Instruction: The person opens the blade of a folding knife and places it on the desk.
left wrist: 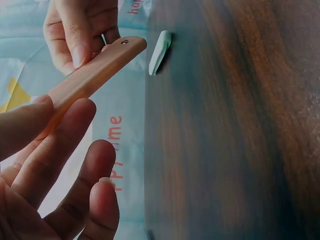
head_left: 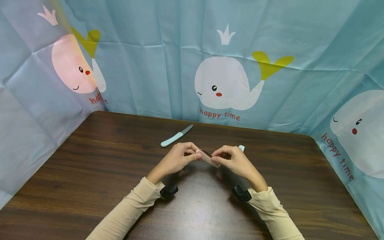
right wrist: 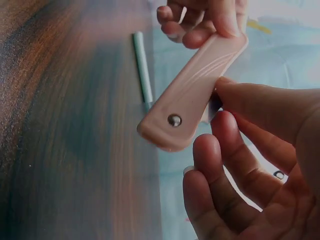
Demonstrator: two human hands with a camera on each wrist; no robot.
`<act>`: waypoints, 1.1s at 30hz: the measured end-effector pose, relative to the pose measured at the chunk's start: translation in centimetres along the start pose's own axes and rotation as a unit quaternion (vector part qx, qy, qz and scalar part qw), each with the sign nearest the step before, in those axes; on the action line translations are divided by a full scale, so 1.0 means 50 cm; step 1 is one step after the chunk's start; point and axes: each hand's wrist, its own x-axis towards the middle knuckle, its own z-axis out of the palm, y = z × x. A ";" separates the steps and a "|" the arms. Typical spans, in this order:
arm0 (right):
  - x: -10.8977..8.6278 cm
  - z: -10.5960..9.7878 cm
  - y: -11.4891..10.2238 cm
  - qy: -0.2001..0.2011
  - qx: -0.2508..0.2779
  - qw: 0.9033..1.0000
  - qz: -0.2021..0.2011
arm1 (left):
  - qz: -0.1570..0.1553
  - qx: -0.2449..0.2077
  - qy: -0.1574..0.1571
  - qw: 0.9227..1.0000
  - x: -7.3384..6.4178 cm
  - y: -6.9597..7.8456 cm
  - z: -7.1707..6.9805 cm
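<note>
Above the table, both hands hold a pink folding knife (head_left: 207, 158) with a silver rivet near one end. My left hand (head_left: 177, 158) pinches one end of its handle (left wrist: 100, 70) between thumb and forefinger, the other fingers loosely bent. At the handle's edge, the thumb and forefinger of my right hand (head_left: 237, 161) pinch the dark blade (right wrist: 215, 102), of which only a little shows. In the head view the blade appears as a dark strip along the handle's upper side, lying mostly folded in.
Behind my left hand lies an unfolded knife (head_left: 177, 135) with a pale blue handle, its blade pointing to the back right. A pale blue riveted handle end (head_left: 241, 147) peeks out behind my right hand. A whale-print curtain (head_left: 180, 66) hangs along the table's (head_left: 90, 173) back edge.
</note>
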 end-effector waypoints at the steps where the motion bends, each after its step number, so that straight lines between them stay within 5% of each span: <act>1: 0.000 0.000 -0.001 0.001 -0.005 1.000 -0.002 | -0.001 0.001 -0.002 1.000 0.000 -0.001 0.001; 23: 0.001 0.016 -0.011 -0.006 -0.005 1.000 0.007 | 0.003 0.043 -0.025 0.999 -0.003 0.005 0.011; 33: 0.000 0.026 -0.015 0.027 -0.033 0.999 0.006 | 0.010 0.049 -0.022 0.999 -0.001 0.003 0.013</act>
